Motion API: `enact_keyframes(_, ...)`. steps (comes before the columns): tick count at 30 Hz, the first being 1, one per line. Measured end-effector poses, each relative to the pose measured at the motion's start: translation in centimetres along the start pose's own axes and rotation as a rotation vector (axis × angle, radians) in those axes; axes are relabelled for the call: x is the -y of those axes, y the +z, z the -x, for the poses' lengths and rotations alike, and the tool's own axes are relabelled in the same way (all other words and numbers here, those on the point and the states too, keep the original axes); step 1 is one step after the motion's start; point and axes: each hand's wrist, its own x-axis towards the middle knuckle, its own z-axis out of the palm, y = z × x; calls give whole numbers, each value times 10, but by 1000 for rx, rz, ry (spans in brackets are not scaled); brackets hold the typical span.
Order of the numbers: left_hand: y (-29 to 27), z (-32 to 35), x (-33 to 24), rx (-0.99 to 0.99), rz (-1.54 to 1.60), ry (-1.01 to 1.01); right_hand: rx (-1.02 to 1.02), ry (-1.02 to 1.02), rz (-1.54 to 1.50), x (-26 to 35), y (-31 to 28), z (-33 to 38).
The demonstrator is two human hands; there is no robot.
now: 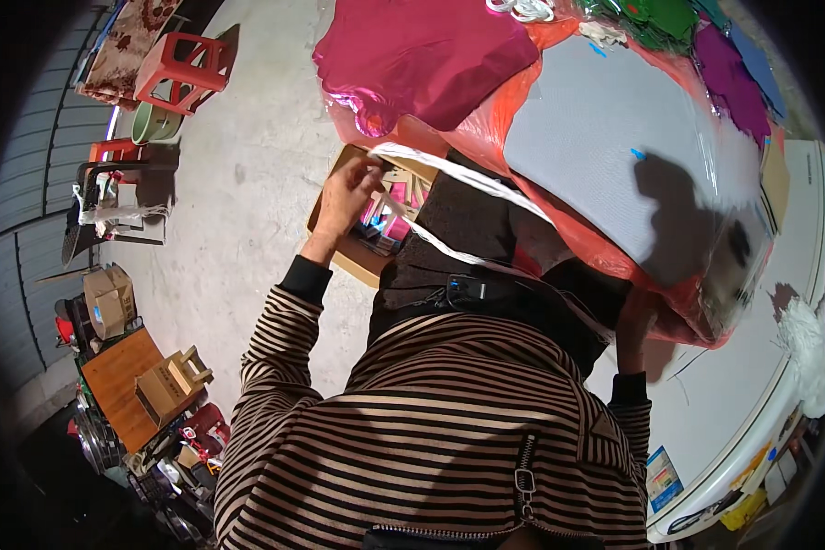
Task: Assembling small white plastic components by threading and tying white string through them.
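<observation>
At the far left of my lap, my left hand [346, 194] is closed, with its fingertips at the white cord [467, 176]. One strand of the cord runs right from there to the red plastic sheet [573, 240], and a lower strand crosses my thighs. Behind the hand is an open cardboard box [357, 259] holding pink pieces and small tan strips. Deep in shadow, my right hand [637, 325] is at the near edge of the sheet, its fingers mostly hidden. A pale grey stack [582, 128] under clear film lies on the red sheet.
Magenta shiny sheets [422, 55] lie ahead, with green pieces [655, 23] and purple pieces [729, 69] at the far right. A white surface [742, 339] is at my right. A red stool [179, 69], a green bucket [154, 124] and a wooden board [124, 376] stand left.
</observation>
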Motion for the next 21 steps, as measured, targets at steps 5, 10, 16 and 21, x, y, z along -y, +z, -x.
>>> enact_keyframes(5, 11, 19, 17, 60, 68, -23, -45, 153, -132, -4, 8, 9)
enact_keyframes(10, 13, 30, 8, 84, -96, -34, 20, 651, -376, -128, 71, 66)
enact_keyframes(16, 35, 3, 7, 135, -17, 27, -18, 565, -102, -246, 143, 156)
enact_keyframes(21, 37, 4, -16, 108, -147, 54, -8, 1001, -865, -240, 159, 150)
